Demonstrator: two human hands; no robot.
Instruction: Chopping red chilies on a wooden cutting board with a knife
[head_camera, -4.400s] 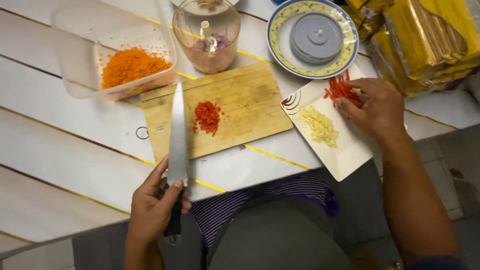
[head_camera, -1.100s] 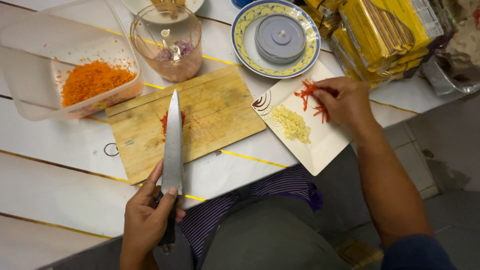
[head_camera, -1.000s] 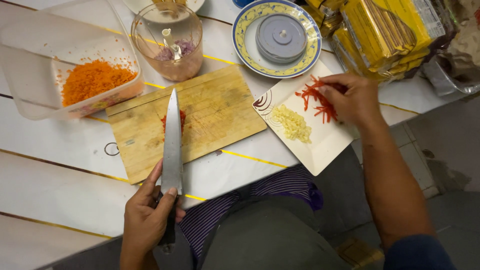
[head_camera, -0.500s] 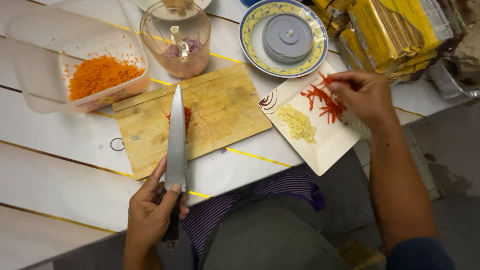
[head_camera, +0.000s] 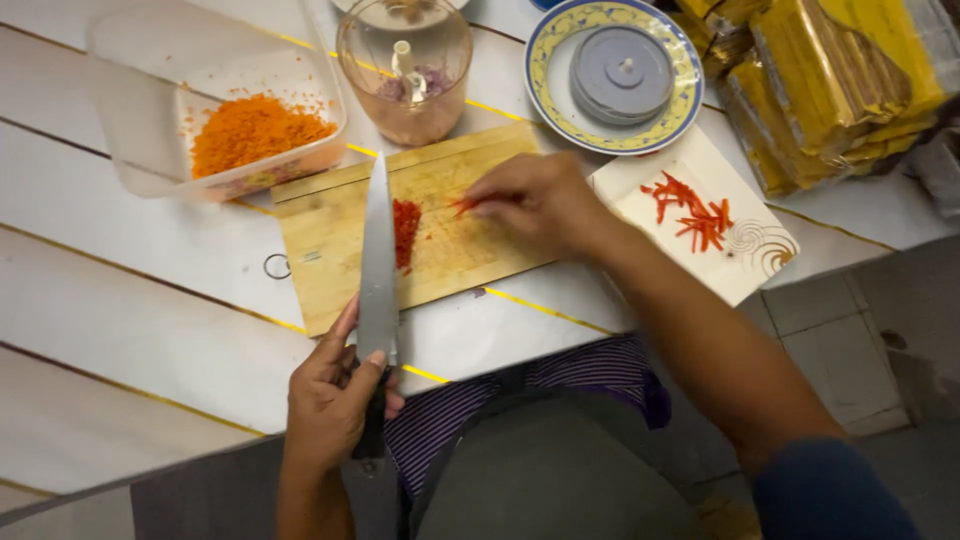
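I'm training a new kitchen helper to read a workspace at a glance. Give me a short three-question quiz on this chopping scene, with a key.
1. True or false: the left hand holds the knife with its blade lying over the cutting board.
2. What is the right hand pinching over the board?
A. a few red chilli strips
B. grated carrot
C. a lid
3. Fill in: the grated carrot sits in a clear plastic ______.

Key
1. True.
2. A; more red strips lie on the white square plate, and a chopped red pile sits beside the blade.
3. Container.
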